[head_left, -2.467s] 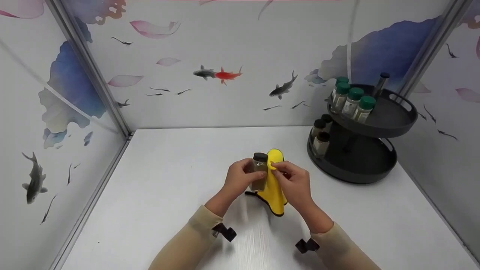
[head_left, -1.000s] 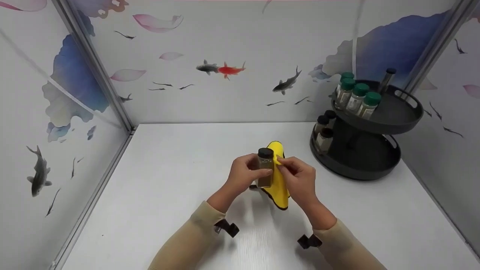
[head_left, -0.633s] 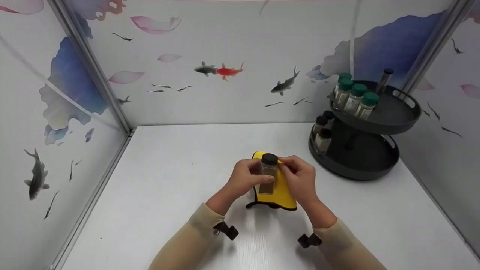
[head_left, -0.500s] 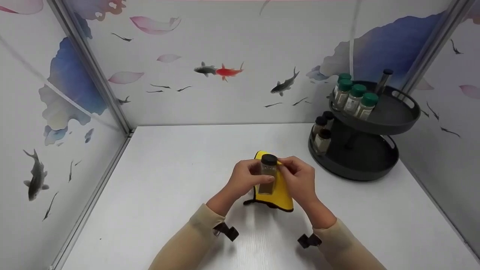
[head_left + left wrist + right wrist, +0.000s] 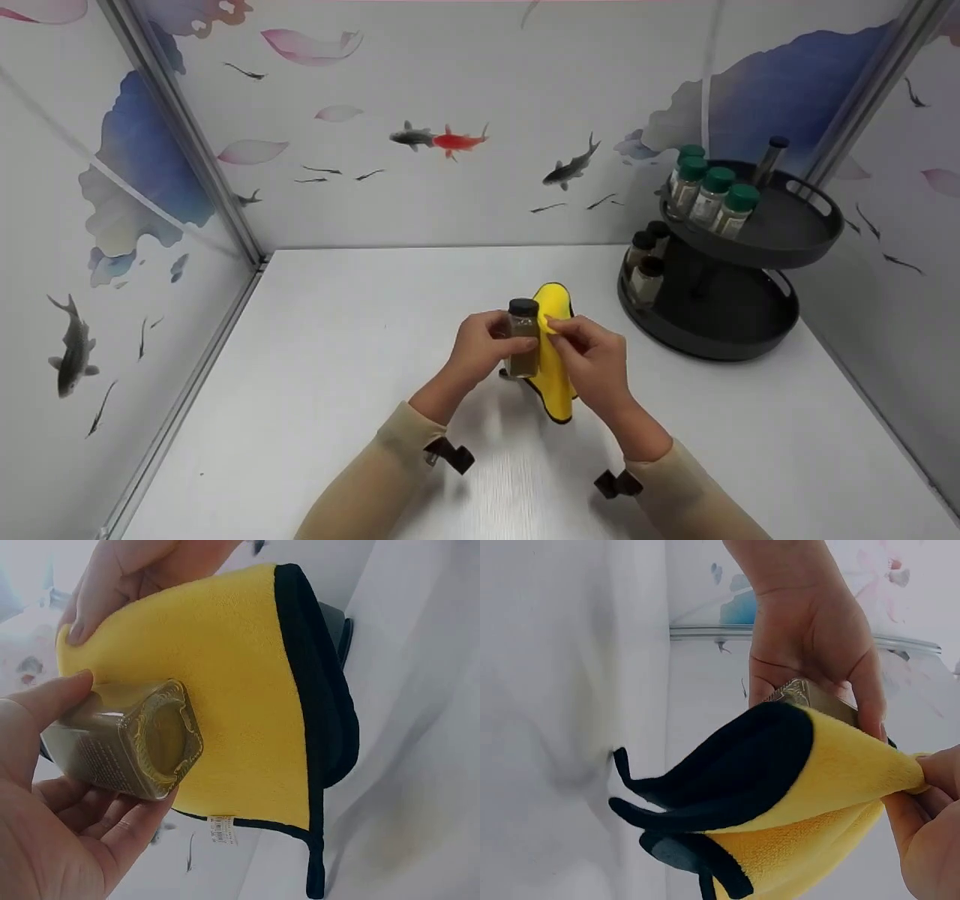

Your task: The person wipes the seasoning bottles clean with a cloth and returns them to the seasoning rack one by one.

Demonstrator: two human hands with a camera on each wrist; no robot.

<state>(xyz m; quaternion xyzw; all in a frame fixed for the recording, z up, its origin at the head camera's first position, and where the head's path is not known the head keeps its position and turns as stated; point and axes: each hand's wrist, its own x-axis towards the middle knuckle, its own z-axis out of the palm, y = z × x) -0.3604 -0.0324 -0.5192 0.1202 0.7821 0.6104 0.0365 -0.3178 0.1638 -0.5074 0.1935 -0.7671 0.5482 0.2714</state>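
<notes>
My left hand (image 5: pixel 478 349) grips a square glass spice jar (image 5: pixel 523 358) with a black lid and brown contents, held upright above the table. My right hand (image 5: pixel 596 364) pinches a yellow cloth (image 5: pixel 553 375) with dark edging, which hangs down just right of the jar. In the left wrist view the jar's ridged base (image 5: pixel 166 736) faces the camera, with the cloth (image 5: pixel 240 690) behind it. The right wrist view shows the cloth (image 5: pixel 840 765) bunched at my right fingertips, its dark-edged folds hanging loose. It partly covers the jar (image 5: pixel 821 699) there.
A black two-tier round rack (image 5: pixel 720 337) stands at the back right of the white table (image 5: pixel 337 360). Several green-lidded jars (image 5: pixel 712 199) and one black-capped container (image 5: pixel 771 161) are on its upper tier. Dark-lidded jars (image 5: pixel 646 281) sit at the left of its lower tier. Patterned walls surround the table.
Half a second ago the cloth was spread behind the jar; now it hangs narrower, to the jar's right. The jar has shifted slightly left and up. Both hands keep their holds.
</notes>
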